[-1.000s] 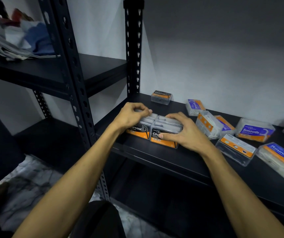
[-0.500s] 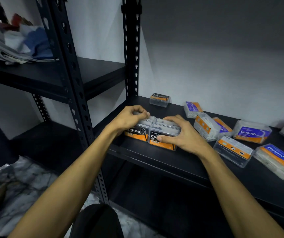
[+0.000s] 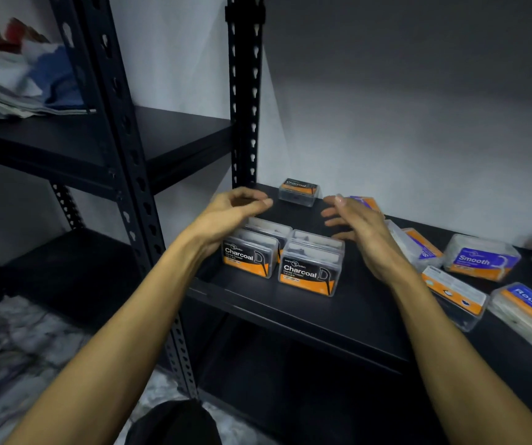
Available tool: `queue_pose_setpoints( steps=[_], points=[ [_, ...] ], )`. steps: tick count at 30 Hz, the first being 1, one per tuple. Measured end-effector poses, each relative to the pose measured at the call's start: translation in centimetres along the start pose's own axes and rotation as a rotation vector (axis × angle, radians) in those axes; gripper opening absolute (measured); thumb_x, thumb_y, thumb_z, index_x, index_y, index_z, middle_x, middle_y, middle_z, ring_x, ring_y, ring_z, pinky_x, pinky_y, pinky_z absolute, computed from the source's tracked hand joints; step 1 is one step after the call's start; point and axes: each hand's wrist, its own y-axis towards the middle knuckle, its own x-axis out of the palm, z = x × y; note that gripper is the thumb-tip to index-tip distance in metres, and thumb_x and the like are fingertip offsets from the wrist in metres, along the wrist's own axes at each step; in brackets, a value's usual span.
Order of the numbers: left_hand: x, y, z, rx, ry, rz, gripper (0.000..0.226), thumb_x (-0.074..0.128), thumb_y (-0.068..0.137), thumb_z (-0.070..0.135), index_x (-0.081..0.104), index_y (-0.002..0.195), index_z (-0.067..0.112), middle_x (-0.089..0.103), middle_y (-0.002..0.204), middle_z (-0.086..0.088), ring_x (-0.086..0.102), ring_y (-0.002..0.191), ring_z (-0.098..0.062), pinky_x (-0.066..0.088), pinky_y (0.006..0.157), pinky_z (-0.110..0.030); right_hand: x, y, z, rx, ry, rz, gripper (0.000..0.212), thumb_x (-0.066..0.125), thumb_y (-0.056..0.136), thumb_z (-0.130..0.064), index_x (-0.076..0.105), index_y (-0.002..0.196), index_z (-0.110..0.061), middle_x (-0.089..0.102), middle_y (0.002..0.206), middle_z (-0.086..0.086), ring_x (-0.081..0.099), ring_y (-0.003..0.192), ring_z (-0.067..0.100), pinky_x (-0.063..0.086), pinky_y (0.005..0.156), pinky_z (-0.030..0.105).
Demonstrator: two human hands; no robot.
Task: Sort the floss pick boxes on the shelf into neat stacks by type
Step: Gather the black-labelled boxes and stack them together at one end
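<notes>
Both hands, left point(image 3: 237, 208) and right point(image 3: 359, 228), hover empty-fingered above clear plastic Charcoal floss boxes point(image 3: 309, 268) at frame centre; light, rigid, probably slippery, best gripped by their short sides.

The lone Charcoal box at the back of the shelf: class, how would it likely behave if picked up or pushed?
The lone Charcoal box looks like clear hard plastic, so probably stiff and perhaps slippery. It lies flat and low on the shelf, so a push should slide it, not tip it. Small, likely light.

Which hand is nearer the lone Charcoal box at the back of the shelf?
Left. The left hand hovers just left of the lone Charcoal box; the right hand hangs farther off, to its front right.
</notes>
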Motion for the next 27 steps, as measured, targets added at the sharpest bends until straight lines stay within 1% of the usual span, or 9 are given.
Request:
queue_pose_setpoints(
  steps=[3, 5, 8, 11, 14, 16, 22, 24, 27],
  points=[
    [-0.2, 0.2, 0.0, 0.012, -0.055, 0.028, 0.016, 0.074, 0.087, 0.029, 0.074, 0.102, 0.023, 0.071, 0.109, 0.001, 0.065, 0.107, -0.016, 0.050, 0.091, -0.025, 0.2, -0.5, -0.3, -0.042, -0.114, -0.174, 0.047, 0.063, 0.081, -0.056, 0.066, 0.121, -0.031, 0.069, 0.117, -0.009, 0.062, 0.111, 0.002, 0.049, 0.097, 0.024],
    [0.0, 0.4, 0.0, 0.003, -0.081, 0.045, 0.014, 0.073, 0.088, 0.027, 0.074, 0.101, 0.021, 0.071, 0.111, 0.000, 0.066, 0.108, -0.016, 0.050, 0.092, -0.023, 0.1, -0.9, -0.4, -0.037, -0.207, -0.257, 0.060, 0.072, 0.073, -0.058, 0.062, 0.126, -0.033, 0.066, 0.121, -0.011, 0.061, 0.111, -0.002, 0.048, 0.099, 0.024],
    [0.5, 0.7, -0.4, -0.019, -0.104, 0.078, 0.010, 0.072, 0.089, 0.021, 0.074, 0.098, 0.016, 0.073, 0.109, -0.004, 0.067, 0.109, -0.020, 0.051, 0.098, -0.027, 0.0, -1.6, -0.4, -0.016, -0.342, -0.304, 0.081, 0.080, 0.060, -0.068, 0.055, 0.132, -0.039, 0.060, 0.125, -0.019, 0.058, 0.113, -0.005, 0.049, 0.099, 0.027],
    [0.7, 0.8, -0.3, -0.044, -0.123, 0.091, 0.008, 0.068, 0.090, 0.010, 0.072, 0.097, 0.011, 0.072, 0.101, -0.002, 0.067, 0.104, -0.018, 0.053, 0.095, -0.027, 0.6, -2.0, -0.6, -0.036, -0.439, -0.286, 0.078, 0.085, 0.063, -0.053, 0.056, 0.132, -0.031, 0.059, 0.123, -0.021, 0.056, 0.109, -0.009, 0.046, 0.096, 0.016],
    [1.1, 0.5, -0.1, -0.090, -0.091, 0.052, 0.009, 0.067, 0.089, 0.006, 0.072, 0.095, 0.010, 0.073, 0.098, -0.006, 0.068, 0.097, -0.019, 0.054, 0.093, -0.035, 1.0, -2.1, -0.7, -0.047, -0.419, -0.276, 0.071, 0.087, 0.065, -0.045, 0.060, 0.127, -0.026, 0.061, 0.117, -0.016, 0.060, 0.104, -0.003, 0.049, 0.096, 0.025],
    [1.3, 0.5, 0.0, -0.106, -0.072, 0.037, 0.008, 0.065, 0.090, 0.005, 0.071, 0.092, 0.010, 0.074, 0.097, -0.009, 0.071, 0.096, -0.018, 0.057, 0.089, -0.032, 1.0, -2.0, -0.6, -0.046, -0.405, -0.274, 0.069, 0.088, 0.065, -0.043, 0.060, 0.126, -0.026, 0.062, 0.116, -0.015, 0.061, 0.102, -0.002, 0.051, 0.094, 0.028],
    [1.5, 0.7, 0.7, -0.193, -0.054, -0.027, 0.008, 0.063, 0.093, 0.012, 0.070, 0.097, 0.011, 0.075, 0.096, -0.011, 0.072, 0.077, -0.014, 0.058, 0.063, -0.022, 1.0, -2.1, -0.1, -0.074, -0.389, -0.234, 0.060, 0.088, 0.063, -0.048, 0.058, 0.113, -0.034, 0.064, 0.110, -0.012, 0.063, 0.099, 0.003, 0.053, 0.090, 0.033],
    [0.8, 1.0, 0.9, -0.309, -0.204, -0.073, 0.011, 0.062, 0.095, 0.020, 0.070, 0.095, 0.012, 0.073, 0.095, -0.009, 0.068, 0.071, -0.014, 0.057, 0.064, -0.027, 1.0, -2.0, -0.1, -0.078, -0.373, -0.244, 0.059, 0.089, 0.063, -0.047, 0.059, 0.112, -0.033, 0.065, 0.110, -0.011, 0.063, 0.099, 0.004, 0.054, 0.090, 0.035],
    [-0.7, 1.7, 1.0, -0.459, -0.397, -0.134, 0.021, 0.062, 0.094, 0.032, 0.069, 0.092, 0.012, 0.071, 0.096, -0.012, 0.060, 0.078, -0.018, 0.053, 0.078, -0.033, 0.9, -2.0, -0.1, -0.078, -0.366, -0.261, 0.062, 0.088, 0.062, -0.048, 0.059, 0.115, -0.034, 0.064, 0.113, -0.013, 0.062, 0.101, 0.003, 0.054, 0.091, 0.035]
  ],
)
